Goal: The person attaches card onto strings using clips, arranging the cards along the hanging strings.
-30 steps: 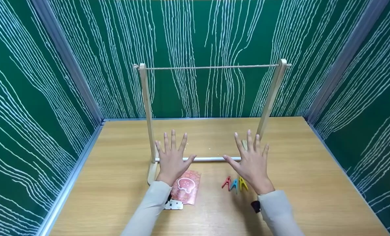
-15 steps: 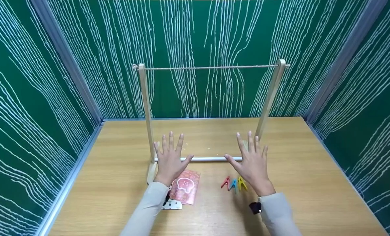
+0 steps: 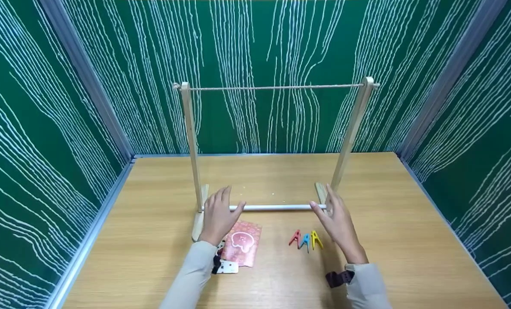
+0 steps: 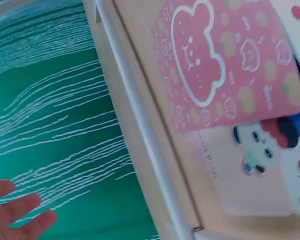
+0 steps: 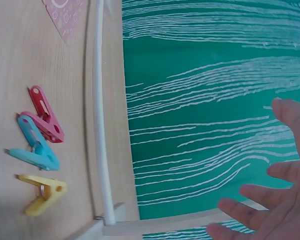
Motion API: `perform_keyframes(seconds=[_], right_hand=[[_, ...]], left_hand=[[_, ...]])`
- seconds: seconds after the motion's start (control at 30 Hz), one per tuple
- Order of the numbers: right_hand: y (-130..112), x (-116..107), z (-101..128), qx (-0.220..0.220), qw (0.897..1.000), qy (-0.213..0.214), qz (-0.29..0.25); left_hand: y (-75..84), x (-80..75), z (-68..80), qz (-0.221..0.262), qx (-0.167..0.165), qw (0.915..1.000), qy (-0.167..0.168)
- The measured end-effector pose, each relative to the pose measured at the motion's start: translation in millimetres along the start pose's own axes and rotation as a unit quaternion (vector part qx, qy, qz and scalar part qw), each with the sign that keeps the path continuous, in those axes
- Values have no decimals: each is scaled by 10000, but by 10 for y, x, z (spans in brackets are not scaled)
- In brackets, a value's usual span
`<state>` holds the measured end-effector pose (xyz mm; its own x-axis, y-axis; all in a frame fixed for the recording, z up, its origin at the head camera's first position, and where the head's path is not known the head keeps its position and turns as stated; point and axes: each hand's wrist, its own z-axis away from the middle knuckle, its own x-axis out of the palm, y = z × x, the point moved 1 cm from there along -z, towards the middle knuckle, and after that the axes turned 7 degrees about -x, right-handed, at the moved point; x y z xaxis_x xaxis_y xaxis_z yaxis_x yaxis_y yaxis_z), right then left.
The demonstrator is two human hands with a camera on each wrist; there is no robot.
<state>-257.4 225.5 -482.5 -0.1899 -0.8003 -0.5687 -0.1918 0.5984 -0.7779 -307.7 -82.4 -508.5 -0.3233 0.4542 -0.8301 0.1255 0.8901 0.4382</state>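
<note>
My left hand (image 3: pixel 218 216) hovers over the left foot of a wooden frame, fingers relaxed and holding nothing. Opposite it, my right hand (image 3: pixel 338 221) hangs near the frame's right foot, also holding nothing, thumb apart from the fingers. A pink card with a bear outline (image 4: pixel 240 65) lies on top of a white card with cartoon figures (image 4: pixel 260 170); the left forearm partly covers them in the head view. Between the hands, nearer the right, lie a red clothespin (image 5: pixel 44 117), a blue clothespin (image 5: pixel 37 147) and a yellow clothespin (image 5: pixel 42 192) in a row.
The wooden frame has a left post (image 3: pixel 191 141) and a right post (image 3: pixel 352 133). A cord (image 3: pixel 277 88) runs between their tops, and a white rod (image 3: pixel 277 207) joins them low down. Green walls with white lines enclose the wooden table (image 3: pixel 281 283).
Both hands have turned from flat and spread, backs up, to thumbs facing inward with fingers closer together. The right hand has shifted slightly right and lower. Cards and clothespins stay put.
</note>
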Motion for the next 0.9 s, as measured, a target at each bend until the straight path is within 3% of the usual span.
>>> perform_keyframes(seconds=[0.13,0.4,0.67,0.9], right_hand=[[108,28,51,119,9993,141,-335],[320,137,197,465,9986,69,-226],[501,228,331,827,9962,-84,-260],[653,312,421,992,9947,-155,-201]], left_hand=[[-64,92,38,157,-164,9997,-109],[-179,261,155,688,-614,9946,-483],[-283,359,257,773,-1346,9817,-1106],[-360,430,327,905,-1649,9681,-1657]])
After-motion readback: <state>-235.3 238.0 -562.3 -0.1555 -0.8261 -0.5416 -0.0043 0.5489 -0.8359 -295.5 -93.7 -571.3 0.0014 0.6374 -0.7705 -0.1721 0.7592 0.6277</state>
